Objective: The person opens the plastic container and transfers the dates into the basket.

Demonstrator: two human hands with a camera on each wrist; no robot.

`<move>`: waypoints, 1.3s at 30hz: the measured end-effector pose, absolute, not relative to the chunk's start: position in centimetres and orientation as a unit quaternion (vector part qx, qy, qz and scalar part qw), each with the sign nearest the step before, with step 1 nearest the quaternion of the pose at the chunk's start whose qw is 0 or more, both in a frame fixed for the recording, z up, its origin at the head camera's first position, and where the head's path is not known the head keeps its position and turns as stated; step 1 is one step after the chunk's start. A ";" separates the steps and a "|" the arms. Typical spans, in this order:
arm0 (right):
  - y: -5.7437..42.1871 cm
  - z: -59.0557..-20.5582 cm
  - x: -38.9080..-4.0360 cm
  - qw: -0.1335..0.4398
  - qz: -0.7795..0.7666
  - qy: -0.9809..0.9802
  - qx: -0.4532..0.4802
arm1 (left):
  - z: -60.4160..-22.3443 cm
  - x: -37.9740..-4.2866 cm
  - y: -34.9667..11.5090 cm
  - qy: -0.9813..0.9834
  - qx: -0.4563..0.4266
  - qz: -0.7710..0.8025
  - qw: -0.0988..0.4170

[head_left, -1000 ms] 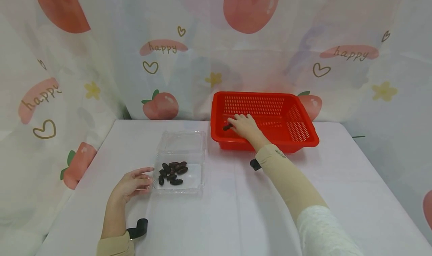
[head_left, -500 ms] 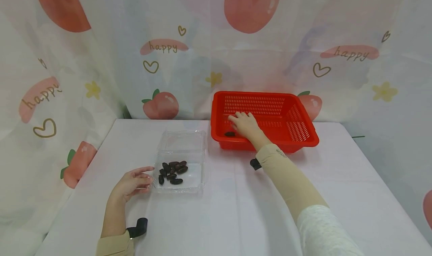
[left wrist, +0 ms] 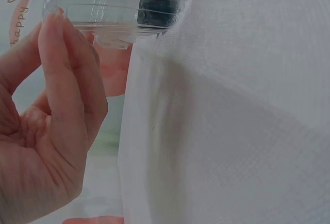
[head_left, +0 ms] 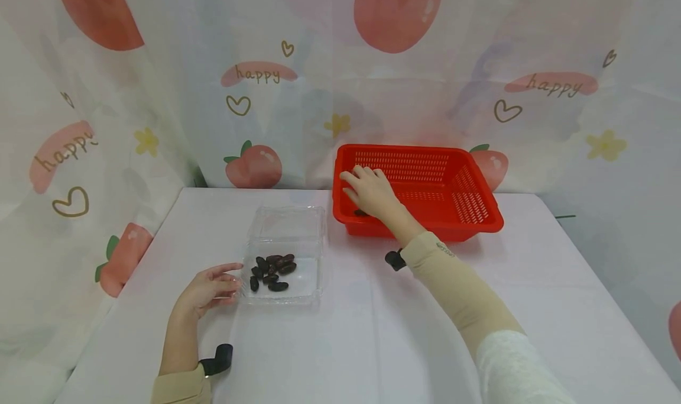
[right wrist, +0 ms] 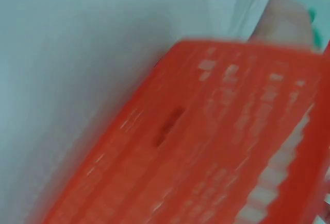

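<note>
My left hand (head_left: pixel 208 291) is at the left side of an open clear plastic box (head_left: pixel 308 283), and in the left wrist view its fingertips pinch the box edge (left wrist: pixel 103 27). Several dark brown oblong dates (head_left: pixel 278 286) lie in the box's near half. Over the left part of a red plastic basket (head_left: pixel 452 235), my right hand (head_left: pixel 372 192) hangs with fingers spread and nothing visible in them. One date (head_left: pixel 360 213) lies on the basket floor, partly covered by that hand. The right wrist view, blurred, shows this date (right wrist: pixel 169 126) whole.
A white cloth covers the table (head_left: pixel 340 345). Behind it hangs a patterned curtain (head_left: pixel 319 96), close to the basket's back rim. The box's raised transparent lid (head_left: pixel 287 222) lies back toward the curtain. Black wrist mounts (head_left: pixel 218 359) sit on both arms.
My right hand has let go of the date, leaving it on the basket floor, then shifted left and slightly up. My left hand and the box have stayed in place.
</note>
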State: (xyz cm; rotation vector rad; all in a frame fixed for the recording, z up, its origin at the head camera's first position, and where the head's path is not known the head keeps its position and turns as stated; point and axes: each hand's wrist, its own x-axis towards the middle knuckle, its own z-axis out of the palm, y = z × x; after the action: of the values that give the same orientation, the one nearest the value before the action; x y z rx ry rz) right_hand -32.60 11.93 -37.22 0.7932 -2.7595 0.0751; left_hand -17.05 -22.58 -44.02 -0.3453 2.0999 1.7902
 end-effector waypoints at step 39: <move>1.5 -44.2 -24.3 0.115 -0.081 -0.866 0.480 | -44.0 -17.0 -22.5 0.744 -0.127 0.631 0.178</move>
State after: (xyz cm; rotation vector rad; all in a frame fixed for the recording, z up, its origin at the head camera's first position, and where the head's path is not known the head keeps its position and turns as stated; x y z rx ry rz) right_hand -24.28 1.45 -44.24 1.4061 -2.5390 -0.2370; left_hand -16.97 -22.51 -43.97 -0.3580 2.1046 1.7850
